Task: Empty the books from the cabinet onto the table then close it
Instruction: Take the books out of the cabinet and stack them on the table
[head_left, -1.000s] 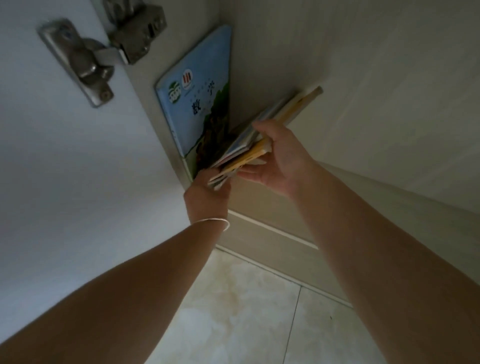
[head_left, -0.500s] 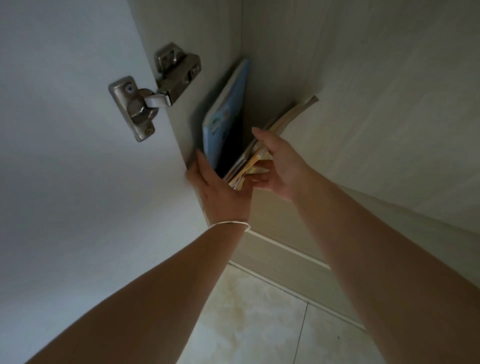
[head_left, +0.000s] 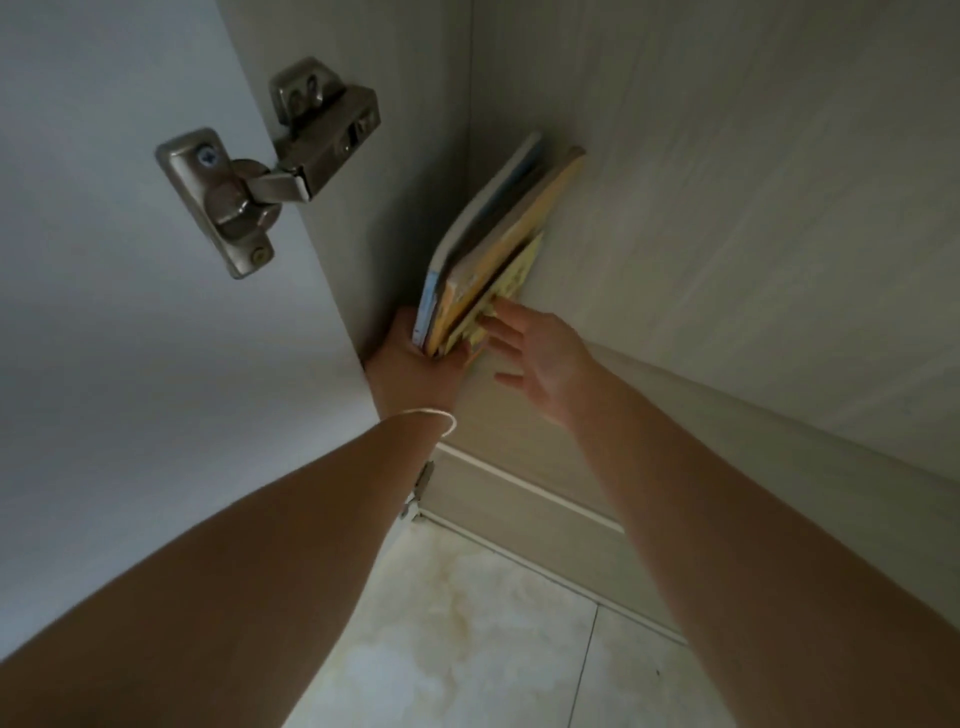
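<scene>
Nearest to me lay the pale marbled floor tiles (head_left: 483, 639), and above them two bare forearms reached up into the open cabinet (head_left: 727, 208). A thin bracelet (head_left: 436, 415) circled the left wrist. The left hand (head_left: 415, 358) was closed around the near bottom corner of a small stack of books (head_left: 488, 249), its fingers wrapped behind the stack and mostly hidden. The right hand (head_left: 540, 358) was open beside it, its fingers (head_left: 501, 325) spread, their tips touching the lowest yellow cover and the thumb held apart. The books stood tilted on the cabinet shelf, close to the left side wall, with a blue-edged one on the left and yellow-orange ones on the right. Further up on the left, the white door (head_left: 130, 338) stood swung open, held by a metal hinge (head_left: 270, 166) fixed to the door and the side wall.
</scene>
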